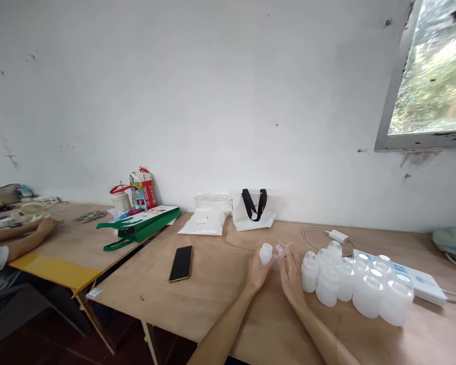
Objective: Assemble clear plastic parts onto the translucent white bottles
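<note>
White translucent plastic dominates the lower centre and lower right of the frame, as I see it over the remote head-camera feed. At lower centre, the left hand (257, 271) is closed around a small white bottle (266, 253), its upper part showing above the fingers. Just to its right, the right hand (292, 276) appears to pinch a clear plastic piece (280, 249) at its fingertips; I cannot tell its exact shape. Both hands are above the wooden tabletop (220, 299). At lower right, a cluster of translucent bottles (329, 286) stands close-packed, its nearest member just beside the right hand. Behind the cluster lie a white adapter (338, 235) and a long white box (420, 284); a smartphone (181, 263) lies left of centre.

Hazards, in my judgement: a rightward swing of the right hand could topple the nearest bottle, and close packing could carry the fall to its neighbours. A loose pinch could drop the clear piece, hard to spot once down. Too firm a squeeze could dent the small white bottle, if thin-walled.
</note>
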`<state>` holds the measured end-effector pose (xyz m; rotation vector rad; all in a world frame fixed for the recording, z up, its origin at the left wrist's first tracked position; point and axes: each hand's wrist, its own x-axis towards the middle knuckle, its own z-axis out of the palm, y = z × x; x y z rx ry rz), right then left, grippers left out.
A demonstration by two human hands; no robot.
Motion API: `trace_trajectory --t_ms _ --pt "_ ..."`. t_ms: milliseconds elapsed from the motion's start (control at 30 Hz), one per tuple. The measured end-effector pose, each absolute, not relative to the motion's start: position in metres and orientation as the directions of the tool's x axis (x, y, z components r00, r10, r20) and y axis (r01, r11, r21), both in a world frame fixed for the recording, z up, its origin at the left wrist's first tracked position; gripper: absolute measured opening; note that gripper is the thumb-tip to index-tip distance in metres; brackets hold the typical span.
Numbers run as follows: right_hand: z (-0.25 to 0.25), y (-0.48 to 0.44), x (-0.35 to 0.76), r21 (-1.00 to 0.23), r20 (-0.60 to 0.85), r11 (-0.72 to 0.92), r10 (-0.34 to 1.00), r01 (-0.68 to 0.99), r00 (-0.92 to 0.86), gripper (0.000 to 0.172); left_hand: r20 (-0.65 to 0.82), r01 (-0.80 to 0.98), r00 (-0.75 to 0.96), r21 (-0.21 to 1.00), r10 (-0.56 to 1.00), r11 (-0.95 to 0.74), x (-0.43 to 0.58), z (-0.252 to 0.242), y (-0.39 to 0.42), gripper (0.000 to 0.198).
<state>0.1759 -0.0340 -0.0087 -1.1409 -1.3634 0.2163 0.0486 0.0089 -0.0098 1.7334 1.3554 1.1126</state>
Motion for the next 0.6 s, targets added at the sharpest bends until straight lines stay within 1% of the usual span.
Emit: trace_trajectory --t_ms 133,267,467,600 --pt "-0.010 -0.031 0.180 -0.790 0.579 0.432 0.759 0.434 0.299 0.056 0.313 0.474 0.251 0.785 0.916 -0.399 0.039 -0.016 0.007 0.033" --pt "-0.018 -0.026 0.181 -0.791 0.561 0.440 0.798 0.426 0.219 0.054 0.373 0.477 0.360 0.714 0.855 -0.512 0.034 -0.019 0.004 0.036" --pt "-0.026 -0.022 0.182 -0.803 0.547 0.456 0.819 0.385 0.171 0.047 0.376 0.535 0.339 0.677 0.862 -0.505 0.029 -0.017 0.007 0.028" --pt "-0.024 -0.025 0.181 -0.802 0.549 0.482 0.827 0.352 0.118 0.043 0.364 0.522 0.364 0.682 0.857 -0.512 0.019 -0.014 0.010 0.022"
